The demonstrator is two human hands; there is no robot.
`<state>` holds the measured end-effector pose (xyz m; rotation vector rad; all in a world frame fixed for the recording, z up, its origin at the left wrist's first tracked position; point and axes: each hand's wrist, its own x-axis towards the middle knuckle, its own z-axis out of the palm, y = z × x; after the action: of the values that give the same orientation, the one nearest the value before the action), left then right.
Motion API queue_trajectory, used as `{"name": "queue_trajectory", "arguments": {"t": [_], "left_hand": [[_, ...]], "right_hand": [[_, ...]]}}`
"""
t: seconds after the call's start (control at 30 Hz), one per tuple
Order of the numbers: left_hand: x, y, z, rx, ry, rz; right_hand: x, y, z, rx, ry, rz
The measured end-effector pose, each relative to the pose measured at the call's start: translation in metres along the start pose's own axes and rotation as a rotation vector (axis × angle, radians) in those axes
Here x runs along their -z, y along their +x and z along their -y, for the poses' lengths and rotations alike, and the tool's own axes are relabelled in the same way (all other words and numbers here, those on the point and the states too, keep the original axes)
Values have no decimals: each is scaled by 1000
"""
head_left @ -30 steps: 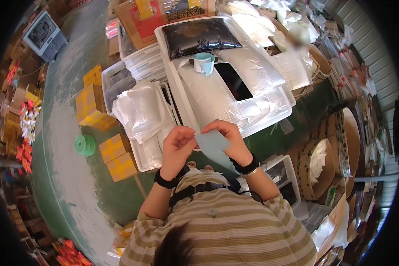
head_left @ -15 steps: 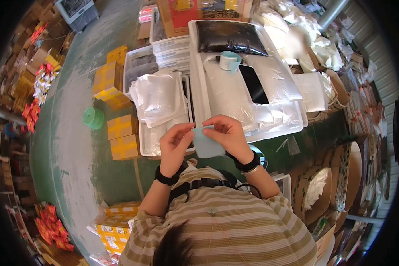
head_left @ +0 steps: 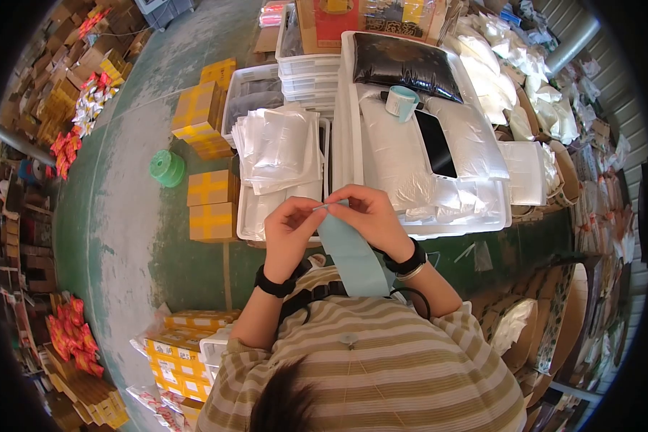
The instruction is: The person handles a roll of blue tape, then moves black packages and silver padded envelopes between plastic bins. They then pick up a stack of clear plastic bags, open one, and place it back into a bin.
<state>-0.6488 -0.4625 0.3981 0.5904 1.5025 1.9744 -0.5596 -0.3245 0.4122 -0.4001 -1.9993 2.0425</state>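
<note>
Right hand [head_left: 371, 217] pinches the blue strip [head_left: 351, 255], fingertips together; left hand [head_left: 288, 225], similarly closed, seems to grip its edge.

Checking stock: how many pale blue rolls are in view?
1: the roll on the pale bags. The strip at the left hand and right hand isn't counted; others may be hidden.

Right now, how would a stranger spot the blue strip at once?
Find the striped shirt, then the left hand and right hand in front of it. Where these meet hangs the pale blue strip. Unlike the similar blue roll on the silvery bags, it dangles unrolled.
</note>
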Motion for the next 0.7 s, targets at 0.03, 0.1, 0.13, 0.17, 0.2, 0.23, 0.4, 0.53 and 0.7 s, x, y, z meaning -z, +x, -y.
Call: {"name": "queue_trajectory", "arguments": {"t": [0.03, 0.1, 0.13, 0.17, 0.2, 0.23, 0.4, 0.53, 0.7], "left_hand": [[0, 0, 0, -13, 5, -14], [0, 1, 0, -43, 16, -42], [1, 1, 0, -44, 7, -47], [2, 0, -1, -44, 0, -51], [3, 0, -1, -43, -5, -56], [5, -1, -1, -46, -9, -55], [9, -4, -2, -41, 32, -63], [11, -4, -3, -38, -10, -57], [11, -4, -5, -64, -16, -45]], "right_hand": [[0, 1, 1, -1, -42, -4], [-1, 3, 0, -3, 1, -7], [-1, 4, 0, -3, 23, -7], [-1, 4, 2, -30, -10, 7], [-1, 3, 4, -57, -41, 20], [-1, 3, 4, -85, -72, 33], [-10, 5, -2, 30, 3, 31], [-13, 4, 3, 31, -1, 25], [-17, 6, -3, 41, 68, -25]]}}
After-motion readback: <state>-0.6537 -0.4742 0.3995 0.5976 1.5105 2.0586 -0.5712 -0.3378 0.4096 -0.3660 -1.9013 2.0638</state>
